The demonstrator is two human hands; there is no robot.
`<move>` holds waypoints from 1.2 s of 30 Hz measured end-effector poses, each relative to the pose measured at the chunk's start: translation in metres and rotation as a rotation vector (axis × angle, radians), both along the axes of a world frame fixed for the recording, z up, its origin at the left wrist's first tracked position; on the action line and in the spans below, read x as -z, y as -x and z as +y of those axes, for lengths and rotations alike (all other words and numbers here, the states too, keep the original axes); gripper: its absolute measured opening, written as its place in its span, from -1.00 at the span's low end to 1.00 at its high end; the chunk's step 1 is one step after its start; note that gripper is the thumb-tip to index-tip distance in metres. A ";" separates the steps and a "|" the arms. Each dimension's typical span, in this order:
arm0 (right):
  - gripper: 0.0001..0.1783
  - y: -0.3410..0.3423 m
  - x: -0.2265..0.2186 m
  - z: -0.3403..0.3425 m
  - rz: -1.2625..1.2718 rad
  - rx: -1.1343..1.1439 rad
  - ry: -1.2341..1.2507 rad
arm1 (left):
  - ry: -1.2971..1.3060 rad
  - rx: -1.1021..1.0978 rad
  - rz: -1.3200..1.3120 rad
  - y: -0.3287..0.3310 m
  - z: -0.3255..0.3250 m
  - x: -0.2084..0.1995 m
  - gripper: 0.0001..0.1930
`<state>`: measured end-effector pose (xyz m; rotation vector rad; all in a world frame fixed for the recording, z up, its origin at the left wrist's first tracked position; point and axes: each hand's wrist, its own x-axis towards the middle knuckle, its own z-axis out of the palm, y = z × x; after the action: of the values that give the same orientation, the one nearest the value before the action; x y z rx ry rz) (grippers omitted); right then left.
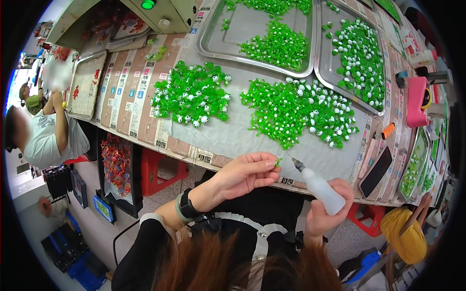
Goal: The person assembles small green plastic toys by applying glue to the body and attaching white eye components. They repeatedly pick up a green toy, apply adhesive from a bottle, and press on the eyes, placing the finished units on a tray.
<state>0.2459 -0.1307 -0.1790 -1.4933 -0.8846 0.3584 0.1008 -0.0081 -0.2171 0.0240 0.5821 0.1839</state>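
Between the thumb and fingertips of my left hand (250, 173) is a small green plastic piece (278, 162), held near the table's front edge. My right hand (332, 208) is wrapped around a white squeeze bottle (323, 190) with a dark collar and a thin needle tip. That needle points up and left, just right of the green piece; whether they touch I cannot tell. Beyond my hands lies a heap of small green pieces (276, 111). Against its right side is a pile of green and white eyeball-like pieces (325, 114). Another green and white pile (191, 94) sits farther left.
Metal trays hold more green pieces, one tray (213, 46) at the back and another tray (323, 53) at right. To the right lie a phone (376, 172), an orange cutter (388, 131) and a pink tape dispenser (417, 102). A co-worker (51, 136) sits at left, another person (405, 235) at right.
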 end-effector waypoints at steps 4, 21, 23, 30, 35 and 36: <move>-0.47 0.003 -0.005 -0.004 -0.056 -0.016 -0.003 | -0.016 0.012 0.017 0.000 0.001 -0.003 -0.87; -0.47 0.000 -0.005 -0.007 -0.112 -0.074 0.107 | -0.018 -0.009 0.023 0.002 0.001 -0.005 -0.88; -0.52 0.003 -0.005 -0.006 -0.093 -0.051 0.120 | -0.016 -0.007 0.021 0.002 0.001 -0.004 -0.88; -0.55 0.004 -0.005 -0.004 0.011 0.067 0.017 | -0.149 -0.076 0.052 0.000 0.000 -0.002 -0.92; -0.57 0.006 -0.009 0.000 0.076 0.060 0.032 | -0.222 -0.111 0.089 -0.001 0.001 -0.003 -0.90; -0.57 0.006 -0.009 -0.001 0.079 0.056 0.037 | -0.223 -0.116 0.091 -0.001 0.000 -0.004 -0.90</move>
<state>0.2399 -0.1313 -0.1702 -1.5243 -0.7764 0.3917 0.1019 -0.0077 -0.2134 0.2159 0.6516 0.3616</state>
